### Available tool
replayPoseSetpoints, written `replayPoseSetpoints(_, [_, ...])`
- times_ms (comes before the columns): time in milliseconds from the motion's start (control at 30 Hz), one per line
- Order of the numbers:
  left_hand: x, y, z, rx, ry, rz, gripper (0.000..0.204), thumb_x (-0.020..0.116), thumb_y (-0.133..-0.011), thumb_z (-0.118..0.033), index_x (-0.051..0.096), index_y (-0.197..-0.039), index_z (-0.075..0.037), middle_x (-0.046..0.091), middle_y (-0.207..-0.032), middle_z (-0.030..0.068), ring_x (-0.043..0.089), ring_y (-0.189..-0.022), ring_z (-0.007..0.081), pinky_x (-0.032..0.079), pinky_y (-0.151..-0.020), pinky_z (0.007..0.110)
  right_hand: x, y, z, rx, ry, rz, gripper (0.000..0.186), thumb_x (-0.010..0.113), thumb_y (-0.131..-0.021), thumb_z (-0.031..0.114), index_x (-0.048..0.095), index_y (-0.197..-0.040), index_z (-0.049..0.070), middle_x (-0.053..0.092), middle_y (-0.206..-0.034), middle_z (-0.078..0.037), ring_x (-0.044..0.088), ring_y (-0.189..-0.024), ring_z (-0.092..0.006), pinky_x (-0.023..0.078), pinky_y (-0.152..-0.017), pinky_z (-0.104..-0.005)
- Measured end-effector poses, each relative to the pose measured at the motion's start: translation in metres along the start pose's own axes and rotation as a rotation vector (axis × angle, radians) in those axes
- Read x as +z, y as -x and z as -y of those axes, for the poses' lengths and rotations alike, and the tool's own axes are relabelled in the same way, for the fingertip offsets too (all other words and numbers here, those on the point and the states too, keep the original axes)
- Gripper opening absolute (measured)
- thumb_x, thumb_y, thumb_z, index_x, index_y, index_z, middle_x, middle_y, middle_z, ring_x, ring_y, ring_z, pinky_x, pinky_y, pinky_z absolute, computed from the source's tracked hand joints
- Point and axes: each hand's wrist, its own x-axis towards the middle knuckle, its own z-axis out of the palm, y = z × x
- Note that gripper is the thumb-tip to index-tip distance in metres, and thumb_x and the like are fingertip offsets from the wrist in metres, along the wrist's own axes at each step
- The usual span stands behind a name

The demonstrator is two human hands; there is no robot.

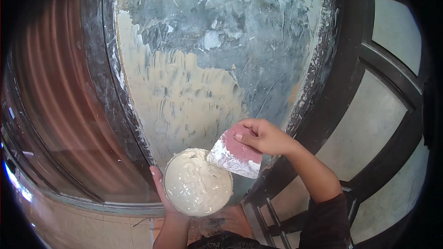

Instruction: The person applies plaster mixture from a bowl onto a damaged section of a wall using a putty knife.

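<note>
My left hand (161, 189) holds a round bowl of creamy, glossy paste (196, 186) from below and its left side, low in the middle of the view. My right hand (260, 136) grips a pink spreader (237, 152), thumb on its face; white paste coats its broad lower edge, whose left corner is at the bowl's upper right rim. Beyond both stands a grey, blotched wall panel (244, 32), with a rough coat of cream paste (166, 87) over its lower left part.
A dark door with light panes (355, 120) is on the right, a dark frame with glass and a reddish curtain (69, 101) on the left. Below are a tiled floor (106, 226) and a stained orange-brown surface (235, 221) beneath the bowl.
</note>
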Motion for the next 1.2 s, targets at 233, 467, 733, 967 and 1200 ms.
replayPoseSetpoints(233, [-0.004, 0.004, 0.002, -0.012, 0.025, 0.019, 0.101, 0.038, -0.09, -0.089, 0.048, -0.155, -0.013, 0.045, -0.159, 0.0205, 0.051, -0.132, 0.0544, 0.036, -0.093, 0.09, -0.031, -0.008, -0.024, 0.084, 0.289, -0.081, 0.024, 0.066, -0.103, 0.019, 0.068, -0.115, -0.001, 0.073, -0.089, -0.006, 0.064, -0.078, -0.0107, 0.053, -0.072, -0.0309])
replayPoseSetpoints(467, [0.011, 0.008, -0.015, 0.021, 0.07, -0.011, 0.101, 0.038, -0.092, -0.087, 0.048, -0.153, -0.007, 0.047, -0.155, 0.024, 0.055, -0.129, 0.0514, 0.043, -0.097, 0.082, 0.001, 0.028, 0.024, -0.79, 0.976, -0.214, 0.03, 0.071, -0.088, 0.01, 0.071, -0.118, 0.014, 0.073, -0.105, 0.001, 0.066, -0.103, -0.0249, 0.052, -0.078, -0.0382])
replayPoseSetpoints(733, [0.029, 0.011, -0.02, 0.02, 0.315, -0.01, 0.098, 0.038, -0.097, -0.081, 0.049, -0.148, 0.003, 0.057, -0.146, 0.0234, 0.061, -0.126, 0.0404, 0.051, -0.106, 0.056, 0.041, 0.044, 0.037, -1.082, 1.37, -0.158, 0.031, 0.07, -0.082, 0.016, 0.074, -0.114, 0.016, 0.069, -0.123, 0.003, 0.063, -0.101, -0.0171, 0.052, -0.075, -0.0363])
replayPoseSetpoints(967, [0.031, 0.012, -0.022, 0.023, 0.271, -0.002, 0.097, 0.037, -0.098, -0.08, 0.051, -0.146, 0.003, 0.058, -0.144, 0.0243, 0.062, -0.125, 0.0388, 0.052, -0.106, 0.053, 0.044, 0.04, 0.033, -1.101, 1.381, -0.18, 0.029, 0.069, -0.085, 0.016, 0.074, -0.114, 0.016, 0.07, -0.124, 0.004, 0.062, -0.103, -0.0168, 0.052, -0.074, -0.0366])
replayPoseSetpoints(1200, [0.026, 0.013, -0.018, 0.044, 0.271, -0.037, 0.096, 0.039, -0.099, -0.079, 0.051, -0.146, 0.004, 0.058, -0.144, 0.0245, 0.062, -0.125, 0.0378, 0.051, -0.108, 0.051, 0.046, 0.041, 0.035, -1.095, 1.391, -0.195, 0.027, 0.069, -0.086, 0.016, 0.074, -0.112, 0.019, 0.07, -0.126, 0.006, 0.059, -0.106, -0.017, 0.052, -0.074, -0.0376])
